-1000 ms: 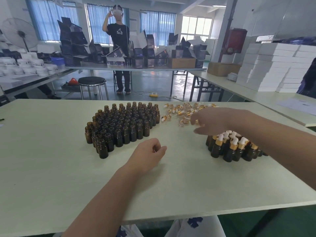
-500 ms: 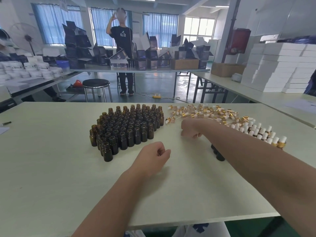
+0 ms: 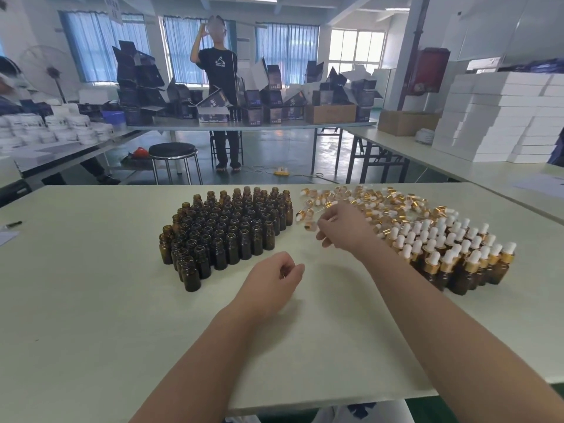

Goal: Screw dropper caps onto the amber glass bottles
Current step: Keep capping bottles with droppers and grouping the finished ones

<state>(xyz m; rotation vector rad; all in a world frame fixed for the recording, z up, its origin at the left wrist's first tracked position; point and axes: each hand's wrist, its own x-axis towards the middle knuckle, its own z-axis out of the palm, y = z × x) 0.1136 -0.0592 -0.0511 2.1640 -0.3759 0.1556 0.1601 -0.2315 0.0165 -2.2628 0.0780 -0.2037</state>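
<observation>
Now, on your pale tabletop (image 3: 91, 300), the cluster of uncapped amber glass bottles (image 3: 225, 236) stands left. Your left hand (image 3: 271, 279) rests near their front right corner, fingers loosely curled, holding nothing. Your right hand (image 3: 341, 227) is at the near edge of the loose gold-collared, white-bulbed dropper caps (image 3: 381, 199), fingers bent down; whether it pinches one, I can't tell. Far right, the capped amber bottles (image 3: 457, 257) stand packed together.
</observation>
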